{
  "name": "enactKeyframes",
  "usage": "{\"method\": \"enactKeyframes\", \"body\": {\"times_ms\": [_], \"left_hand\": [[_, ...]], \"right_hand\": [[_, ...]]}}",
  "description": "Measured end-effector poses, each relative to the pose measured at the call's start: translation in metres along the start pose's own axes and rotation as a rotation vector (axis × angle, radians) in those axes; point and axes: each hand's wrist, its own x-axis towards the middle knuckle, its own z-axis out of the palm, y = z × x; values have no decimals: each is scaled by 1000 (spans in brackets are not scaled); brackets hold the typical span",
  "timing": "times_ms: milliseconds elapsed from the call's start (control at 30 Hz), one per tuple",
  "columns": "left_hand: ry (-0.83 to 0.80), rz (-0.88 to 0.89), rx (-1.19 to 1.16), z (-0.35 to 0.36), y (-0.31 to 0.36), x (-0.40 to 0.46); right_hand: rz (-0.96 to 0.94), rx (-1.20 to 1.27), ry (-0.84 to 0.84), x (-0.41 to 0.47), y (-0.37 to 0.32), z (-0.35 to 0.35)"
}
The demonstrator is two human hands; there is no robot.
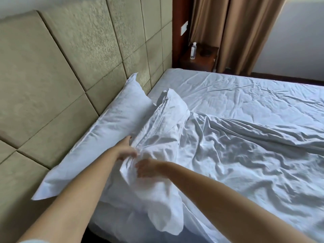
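A white pillow [112, 125] leans against the padded headboard [52, 76] at the left of the bed. Beside it lies a second white pillow [163, 123] in a loose, wrinkled pillowcase. My left hand [126, 149] grips a bunch of that pillowcase fabric at the pillow's near end. My right hand [149, 168] is blurred just below it, fingers curled at the same bunched fabric. The pillowcase's free end [164, 213] hangs toward the near edge of the bed. A crumpled white duvet [245, 163] spreads to the right.
The white bed sheet [228, 88] covers the far part of the mattress. A dark wooden nightstand [201, 58] with a water bottle [193, 50] stands in the far corner, beside brown curtains [236, 32].
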Motion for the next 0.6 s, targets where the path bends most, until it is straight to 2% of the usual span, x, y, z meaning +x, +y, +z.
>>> {"method": "enactKeyframes", "body": {"times_ms": [100, 200, 300, 400, 433, 533, 600], "left_hand": [[38, 145, 167, 6, 14, 21], [-2, 211, 234, 4, 24, 42], [55, 220, 315, -13, 23, 60], [308, 82, 439, -38, -12, 78], [342, 16, 473, -45, -26, 81], [255, -72, 542, -48, -50, 92], [243, -8, 475, -44, -47, 100]], "right_hand": [[71, -100, 254, 4, 19, -19], [123, -150, 456, 10, 39, -29], [199, -7, 608, 25, 46, -34], [223, 69, 608, 38, 40, -34], [219, 63, 573, 42, 39, -33], [211, 62, 433, 55, 34, -23], [197, 92, 469, 64, 30, -13]]}}
